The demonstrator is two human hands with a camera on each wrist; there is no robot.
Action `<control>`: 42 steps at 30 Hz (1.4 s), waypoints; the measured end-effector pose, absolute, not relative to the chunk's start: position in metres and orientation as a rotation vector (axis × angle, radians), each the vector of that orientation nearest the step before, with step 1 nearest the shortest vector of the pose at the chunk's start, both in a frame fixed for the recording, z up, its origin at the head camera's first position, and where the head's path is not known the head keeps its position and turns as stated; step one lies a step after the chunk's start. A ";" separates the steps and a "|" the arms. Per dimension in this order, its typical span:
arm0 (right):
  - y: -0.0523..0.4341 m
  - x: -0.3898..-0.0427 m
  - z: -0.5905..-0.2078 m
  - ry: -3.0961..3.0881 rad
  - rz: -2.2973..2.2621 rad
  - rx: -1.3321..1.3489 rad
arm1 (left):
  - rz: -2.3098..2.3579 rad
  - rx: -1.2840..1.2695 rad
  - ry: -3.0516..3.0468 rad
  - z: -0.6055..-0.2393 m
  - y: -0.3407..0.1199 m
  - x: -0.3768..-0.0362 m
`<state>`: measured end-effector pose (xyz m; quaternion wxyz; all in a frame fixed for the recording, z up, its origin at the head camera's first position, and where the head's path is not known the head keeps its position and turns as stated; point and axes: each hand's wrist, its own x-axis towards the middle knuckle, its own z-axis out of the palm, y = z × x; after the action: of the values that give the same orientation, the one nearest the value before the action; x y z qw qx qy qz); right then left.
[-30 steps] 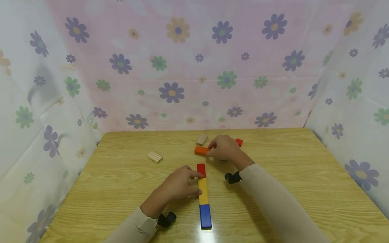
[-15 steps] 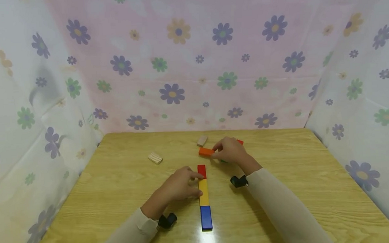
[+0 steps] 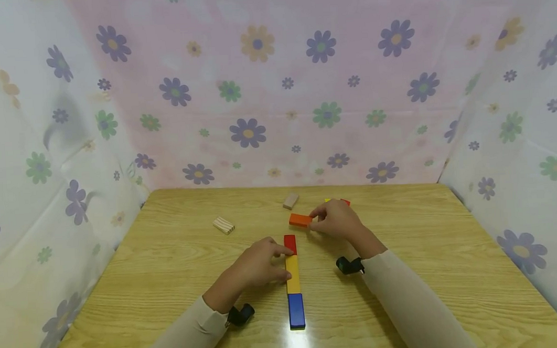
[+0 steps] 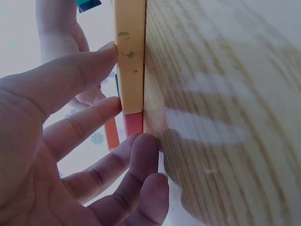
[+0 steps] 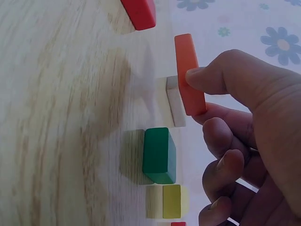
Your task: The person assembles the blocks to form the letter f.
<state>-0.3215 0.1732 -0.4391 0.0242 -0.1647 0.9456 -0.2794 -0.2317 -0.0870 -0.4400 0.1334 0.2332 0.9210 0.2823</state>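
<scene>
Right hand (image 3: pixel 336 221) pinching orange block (image 3: pixel 301 220) off the tabletop (image 3: pixel 170 274), toward far edge; left hand (image 3: pixel 259 264), fingers straight, steadying block row (image 3: pixel 292 278) mid-table.

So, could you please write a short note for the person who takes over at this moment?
Left hand: fingers straight, resting against the row of red, yellow and blue blocks, which lie end to end on the table.
Right hand: pinches the orange block, just beyond the row's red end.
Done: three blocks in line.
Left: probably the orange block, then the green block and the loose wooden ones.
</scene>
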 end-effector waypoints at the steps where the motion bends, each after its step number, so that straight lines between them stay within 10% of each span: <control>1: 0.175 -0.320 -0.439 2.924 -0.873 -0.514 | 0.816 0.678 2.671 -0.440 -0.087 -0.232; 42: 0.198 -0.302 -0.450 2.858 -0.984 -0.564 | 0.832 0.723 2.668 -0.441 -0.089 -0.233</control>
<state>-0.3024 0.1978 -0.4498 0.0332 -0.1834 0.9289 -0.3199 -0.2329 -0.0893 -0.4410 0.1269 0.2485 0.9167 0.2860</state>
